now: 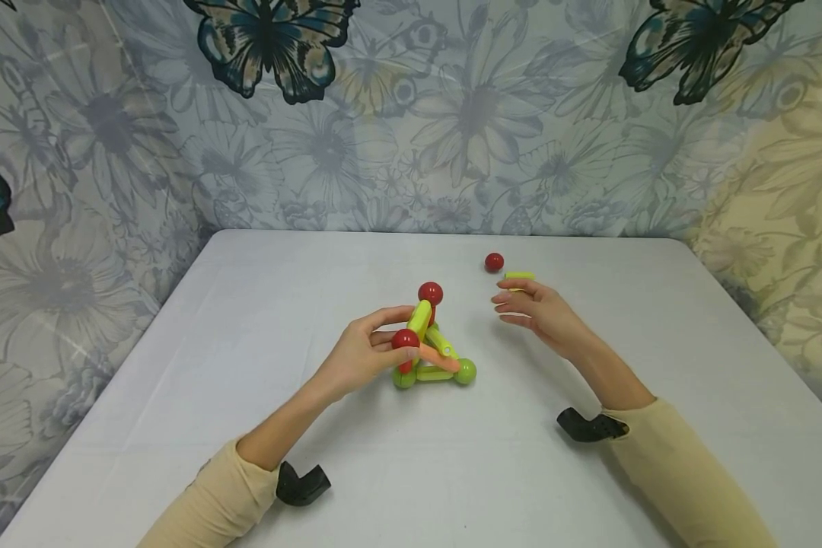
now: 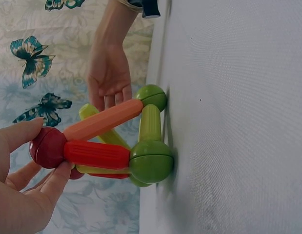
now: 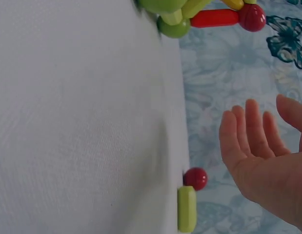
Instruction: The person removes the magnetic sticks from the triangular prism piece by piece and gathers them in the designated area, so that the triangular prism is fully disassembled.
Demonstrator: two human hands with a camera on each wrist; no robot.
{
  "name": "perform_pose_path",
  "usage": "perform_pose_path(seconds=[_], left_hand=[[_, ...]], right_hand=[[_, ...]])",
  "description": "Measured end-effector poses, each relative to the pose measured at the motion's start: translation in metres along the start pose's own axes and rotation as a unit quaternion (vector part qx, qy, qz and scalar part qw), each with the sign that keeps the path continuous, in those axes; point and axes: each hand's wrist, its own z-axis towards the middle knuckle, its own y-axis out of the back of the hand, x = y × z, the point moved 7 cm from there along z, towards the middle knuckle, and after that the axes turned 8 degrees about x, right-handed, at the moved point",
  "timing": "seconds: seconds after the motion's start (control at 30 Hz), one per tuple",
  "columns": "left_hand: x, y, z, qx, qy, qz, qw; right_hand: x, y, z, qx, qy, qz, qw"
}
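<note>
Head view: the left hand point(image 1: 363, 352) is gripping a red ball point(image 1: 405, 338) on a ball-and-stick frame point(image 1: 438, 358) that's standing around the middle of the white tabletop point(image 1: 520, 472). The right hand point(image 1: 544, 313) is hovering near a loose yellow-green stick point(image 1: 520, 275) and a loose red ball point(image 1: 494, 262). Left wrist cam: thumb and fingers are pinching that same ball, with an orange stick point(image 2: 104, 119) and a red stick point(image 2: 97, 155) running to separate green balls point(image 2: 151, 163). Right wrist cam: fingers are hanging relaxed, slightly bent, and the loose pieces are lying right by each other.
</note>
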Motion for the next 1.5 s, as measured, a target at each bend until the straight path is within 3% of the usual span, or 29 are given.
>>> perform_pose_path(seconds=[0.3,0.5,0.67,0.87,1.33,1.43,1.5], left_hand=[[0.001,0.000,0.001,0.004,-0.003,-0.001,1.0000],[0.001,-0.001,0.001,0.009,-0.004,-0.005,0.9999],[-0.001,0.000,0.000,0.008,-0.010,0.000,0.9999],[-0.001,0.000,0.000,0.009,-0.013,0.000,0.9999],[-0.002,-0.001,0.000,0.024,-0.032,-0.013,0.9991],[-0.002,-0.001,0.000,0.020,-0.027,-0.011,0.9994],[-0.002,-0.001,0.000,0.017,-0.025,-0.009,0.9995]], right_hand=[[-0.001,-0.019,0.001,0.041,0.030,-0.103,0.9934],[0.004,-0.045,0.000,0.101,0.084,-0.120,0.9840],[0.010,-0.067,-0.001,0.150,0.131,-0.159,0.9670],[0.016,-0.087,-0.002,0.177,0.182,-0.216,0.9428],[0.022,-0.104,-0.006,0.172,0.256,-0.306,0.9007],[0.023,-0.104,-0.006,0.162,0.262,-0.314,0.8979],[0.022,-0.102,-0.006,0.151,0.261,-0.312,0.9009]])
